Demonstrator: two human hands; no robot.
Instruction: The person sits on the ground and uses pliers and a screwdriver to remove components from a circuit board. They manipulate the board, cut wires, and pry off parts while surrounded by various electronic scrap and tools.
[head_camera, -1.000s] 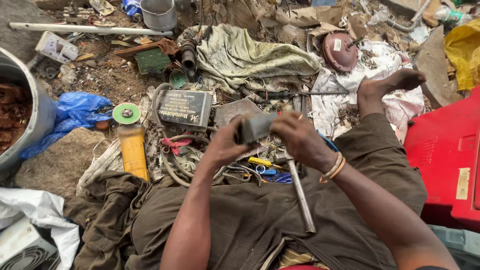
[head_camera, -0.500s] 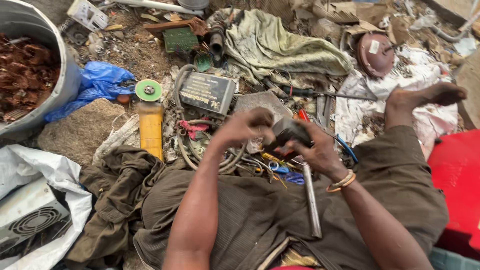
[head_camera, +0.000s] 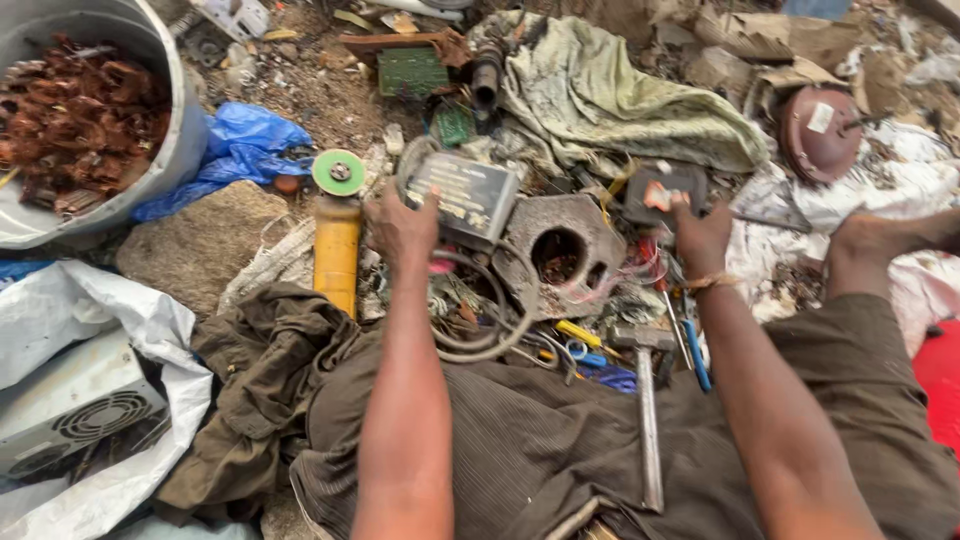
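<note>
My left hand (head_camera: 400, 228) reaches forward and grips the near left corner of a black rectangular box (head_camera: 468, 196) with a cable looping under it. My right hand (head_camera: 702, 238) is stretched out to the right, its fingers closed on the lower edge of a small dark casing (head_camera: 660, 190) with a red and white patch. Between the two hands lies a grey metal block (head_camera: 570, 250) with a round hole. A hammer (head_camera: 648, 420) rests on my lap, handle toward me.
A yellow angle grinder (head_camera: 337, 255) with a green disc lies left of my left hand. A metal tub (head_camera: 190, 140) of copper scrap, blue plastic (head_camera: 240, 145), a computer power supply (head_camera: 70, 415) in a white bag, a green circuit board (head_camera: 412, 70), a cloth (head_camera: 620, 100) and my bare foot (head_camera: 880, 240) surround me.
Both hands were together over my lap on a small grey part. They have since spread apart and reached forward, the left to the black box, the right to the dark casing.
</note>
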